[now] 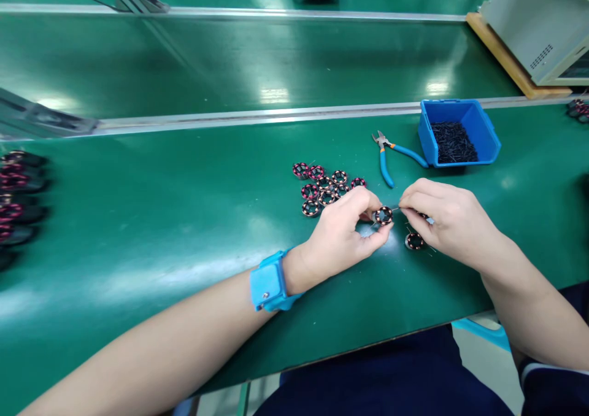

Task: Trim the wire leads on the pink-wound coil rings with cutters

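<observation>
My left hand (346, 232), with a blue wrist strap (268, 282) on its wrist, pinches a small round coil ring (383, 215) of copper and pink windings just above the green bench. My right hand (444, 216) is closed in a pinch at the ring's right side, on a thin wire or pin too small to name. Another coil ring (414, 241) lies on the bench under my right hand. A cluster of several more coil rings (324, 186) lies just behind my left hand.
Blue-handled cutters (389, 155) lie behind my hands, next to a blue bin (458, 132) of small black parts. Dark pink-wound parts (18, 198) sit at the far left edge. A beige box on a wooden board (536, 29) stands far right. Metal rails (257, 116) cross the bench.
</observation>
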{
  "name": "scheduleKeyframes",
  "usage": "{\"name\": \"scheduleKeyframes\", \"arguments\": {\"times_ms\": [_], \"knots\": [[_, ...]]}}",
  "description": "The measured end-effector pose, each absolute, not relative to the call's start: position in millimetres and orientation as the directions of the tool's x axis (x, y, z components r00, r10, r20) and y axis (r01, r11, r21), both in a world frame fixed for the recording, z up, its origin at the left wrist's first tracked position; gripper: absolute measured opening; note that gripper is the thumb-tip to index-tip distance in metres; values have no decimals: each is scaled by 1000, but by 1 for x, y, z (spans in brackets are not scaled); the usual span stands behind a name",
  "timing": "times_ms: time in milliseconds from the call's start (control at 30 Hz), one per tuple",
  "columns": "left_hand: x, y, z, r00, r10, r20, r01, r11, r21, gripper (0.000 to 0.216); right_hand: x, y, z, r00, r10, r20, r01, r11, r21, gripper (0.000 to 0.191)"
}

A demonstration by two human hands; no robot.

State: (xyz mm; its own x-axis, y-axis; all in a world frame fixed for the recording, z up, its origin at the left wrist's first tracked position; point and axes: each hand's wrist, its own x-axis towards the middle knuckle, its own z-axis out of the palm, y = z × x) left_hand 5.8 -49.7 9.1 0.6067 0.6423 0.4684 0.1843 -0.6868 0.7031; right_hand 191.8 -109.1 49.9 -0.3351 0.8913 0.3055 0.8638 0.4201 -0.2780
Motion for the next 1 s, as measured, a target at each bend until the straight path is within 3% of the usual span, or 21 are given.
{"name": "scheduleKeyframes", "arguments": {"times_ms": [267, 500, 700, 1000], "knots": [[7, -50, 9, 584, 643, 496, 65, -646, 761, 15, 197, -110, 51, -332, 875, 352, 784, 464, -412, 18], [8, -51, 10, 534, 666, 522, 20, -627, 779, 19, 203, -110, 54, -323, 884, 338, 767, 454, -454, 13], [9, -51, 10, 524, 662, 535, -12, -623, 782, 20, 198, -108, 53, -336, 877, 344, 769, 466, -437, 17], [8, -54, 10, 530, 667, 523, -35, -600, 800, 17, 186, -106, 47, -293, 833, 470, 741, 508, -438, 16]]}}
